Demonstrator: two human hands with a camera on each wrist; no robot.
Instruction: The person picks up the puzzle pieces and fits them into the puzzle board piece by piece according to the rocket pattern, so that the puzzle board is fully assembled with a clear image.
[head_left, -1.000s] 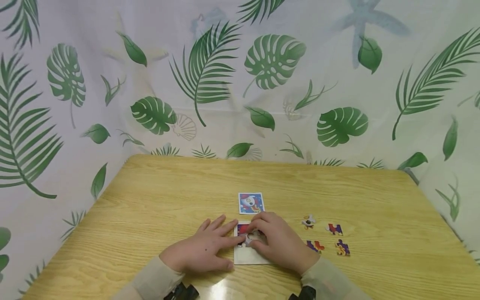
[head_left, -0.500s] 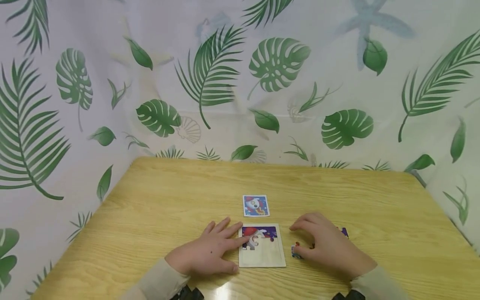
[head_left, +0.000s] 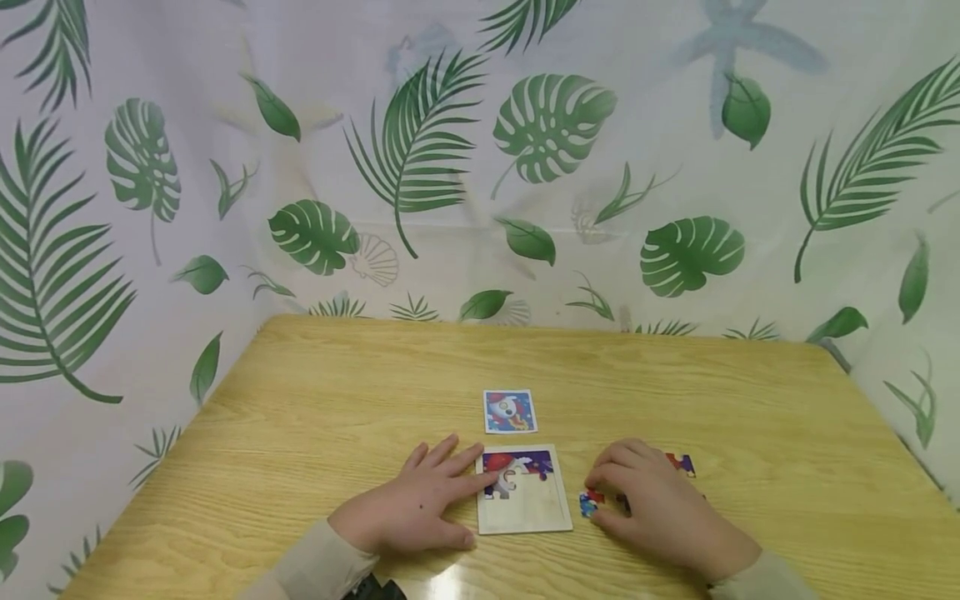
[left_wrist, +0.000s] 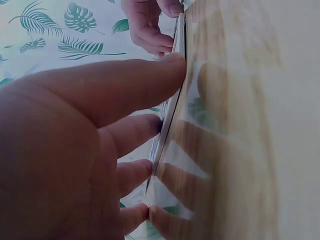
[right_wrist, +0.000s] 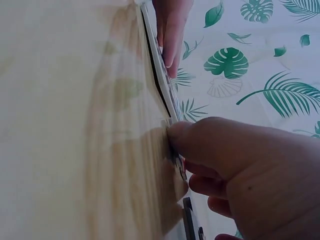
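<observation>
My left hand lies spread at the left edge of a square puzzle board, its index fingertip over the pieces fitted along the board's top and left. In the left wrist view the fingers are straight along the board's edge. To the right of the board, my right hand pinches a blue-and-red puzzle piece between thumb and index finger, low over the table. In the right wrist view the thumb is at the table surface, with the other fingers curled beside it.
A small picture card of a white cartoon dog lies behind the board. Another puzzle piece, red and purple, shows past the right hand, which hides others. A leaf-print curtain stands behind the wooden table.
My right hand has left the board, moved right to the loose pieces and closed its fingers on one. The left hand has stayed at the board's left edge.
</observation>
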